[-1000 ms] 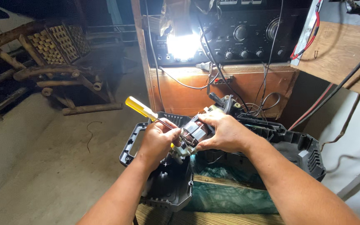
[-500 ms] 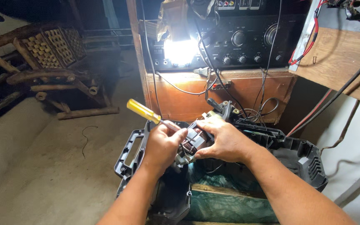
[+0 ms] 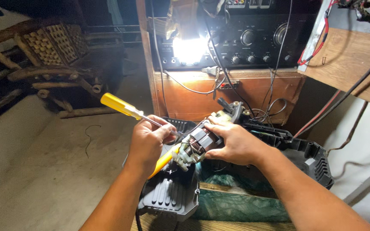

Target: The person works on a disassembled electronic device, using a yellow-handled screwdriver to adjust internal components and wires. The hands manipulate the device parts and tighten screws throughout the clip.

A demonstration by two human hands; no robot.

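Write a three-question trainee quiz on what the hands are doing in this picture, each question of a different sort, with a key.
1. True or false: the left hand holds a yellow-handled screwdriver.
2. What does the right hand grip? A) a hammer B) a small motor part with windings C) a cup
3. Fill in: below the hands lies an open dark plastic ___.

Key: 1 true; 2 B; 3 case.
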